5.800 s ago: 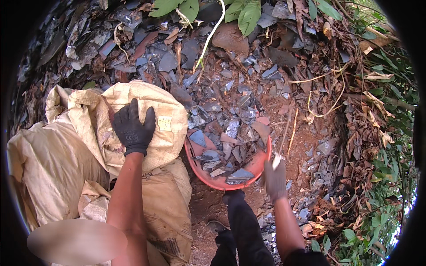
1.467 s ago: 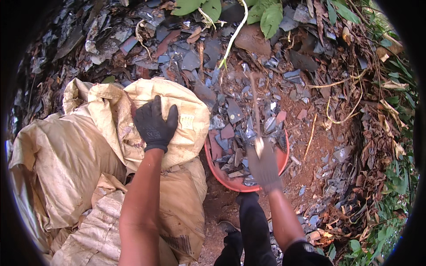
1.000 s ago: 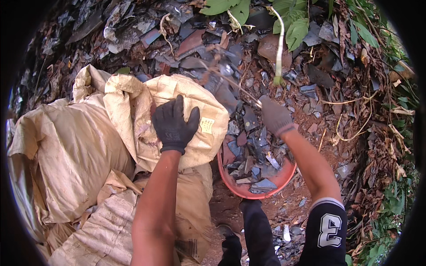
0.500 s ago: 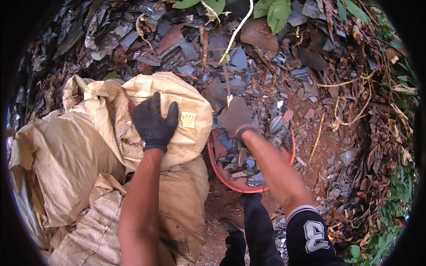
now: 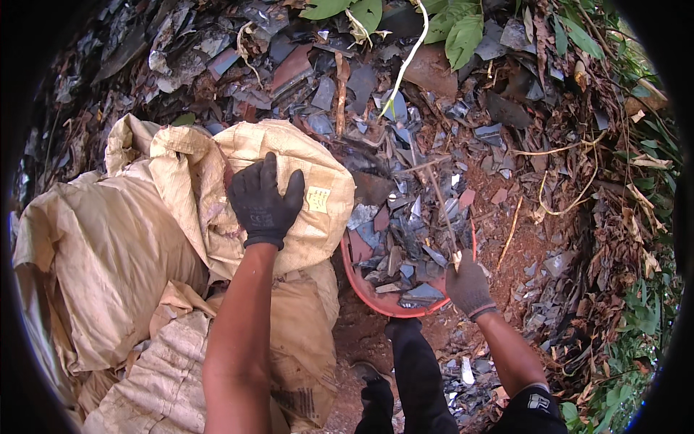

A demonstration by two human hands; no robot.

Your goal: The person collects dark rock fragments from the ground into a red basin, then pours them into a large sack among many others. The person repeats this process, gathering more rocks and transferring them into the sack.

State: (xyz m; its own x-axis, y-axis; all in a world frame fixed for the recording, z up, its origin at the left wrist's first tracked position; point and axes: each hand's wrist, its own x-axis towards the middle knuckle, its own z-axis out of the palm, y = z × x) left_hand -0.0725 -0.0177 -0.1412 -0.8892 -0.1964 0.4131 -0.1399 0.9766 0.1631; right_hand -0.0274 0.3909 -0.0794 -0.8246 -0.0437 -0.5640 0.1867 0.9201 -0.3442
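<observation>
My left hand, in a black glove, rests on the top of a full yellowish woven sack with its fingers stretched and thumb apart. Gripped in my right hand, in a dark brown glove, is a thin, rusty long-handled tool with a narrow crosspiece at its far end. That end is at the broken shards just beyond a red tub. Grey and reddish shards lie in the tub, whose curved rim stands in front of my legs, beside my right hand.
More bulging woven sacks crowd the left side. A slope of broken shards and dry leaves rises beyond. Green plants and thin roots edge the right. My dark-trousered legs stand on reddish soil.
My right hand has pulled back toward me and to the right, past the tub's rim, drawing the tool with it. My left hand stays on the sack; the view has shifted slightly.
</observation>
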